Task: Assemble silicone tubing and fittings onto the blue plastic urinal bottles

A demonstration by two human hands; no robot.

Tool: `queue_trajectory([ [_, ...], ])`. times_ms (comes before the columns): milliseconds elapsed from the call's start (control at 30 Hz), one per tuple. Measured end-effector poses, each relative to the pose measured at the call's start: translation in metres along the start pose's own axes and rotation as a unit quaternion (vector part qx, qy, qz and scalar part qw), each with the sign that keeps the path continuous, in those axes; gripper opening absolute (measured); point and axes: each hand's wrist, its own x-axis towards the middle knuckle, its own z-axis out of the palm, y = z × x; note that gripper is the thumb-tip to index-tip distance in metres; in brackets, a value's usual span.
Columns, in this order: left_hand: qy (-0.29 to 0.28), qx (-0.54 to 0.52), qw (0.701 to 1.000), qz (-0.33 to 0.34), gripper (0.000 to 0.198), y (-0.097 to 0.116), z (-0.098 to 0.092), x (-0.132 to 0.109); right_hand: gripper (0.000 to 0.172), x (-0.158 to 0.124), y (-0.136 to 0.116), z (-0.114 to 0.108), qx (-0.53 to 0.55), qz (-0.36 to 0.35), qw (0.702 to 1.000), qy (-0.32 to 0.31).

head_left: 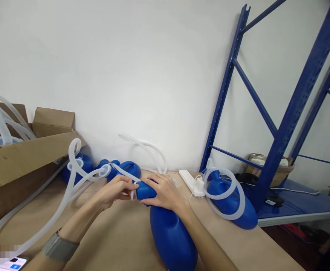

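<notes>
A blue plastic bottle point(172, 237) lies on the wooden table point(119, 241) in front of me, neck pointing left. My right hand point(162, 192) is wrapped round its neck. My left hand point(115, 190) pinches the end of a clear white tube point(69, 188) against the neck opening. The tube loops away to the left and down toward the table's front edge. A grey band sits on my left wrist.
A finished blue bottle with coiled tube point(228, 199) lies at the right by a white power strip point(191, 182). More blue bottles point(125, 167) lie at the wall. A cardboard box point(20, 158) with tubes stands left. Blue shelving point(280, 139) is at right. A phone point(14, 263) lies bottom left.
</notes>
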Motion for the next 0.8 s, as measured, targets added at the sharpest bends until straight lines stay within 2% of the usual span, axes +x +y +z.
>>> queue_trajectory([
  [133,-0.023,-0.033,0.999,-0.035,0.034,-0.008,-0.008,0.007,0.068,-0.002,0.002,0.003,-0.020,-0.024,0.999,-0.014],
  [367,-0.033,-0.066,0.994,-0.078,0.028,-0.007,-0.005,0.007,0.069,-0.003,0.005,0.005,-0.028,-0.054,0.998,-0.024],
  [567,-0.059,-0.103,0.985,-0.126,0.030,-0.020,-0.018,0.015,0.067,-0.001,0.002,0.004,-0.010,-0.047,0.998,-0.040],
  [667,-0.072,-0.087,0.986,-0.119,0.034,-0.023,-0.021,0.017,0.067,-0.001,0.000,0.004,-0.010,-0.052,0.997,-0.051],
  [800,-0.068,-0.051,0.993,-0.078,0.034,-0.016,-0.016,0.009,0.067,-0.002,-0.001,0.002,-0.011,-0.033,0.998,-0.049],
])
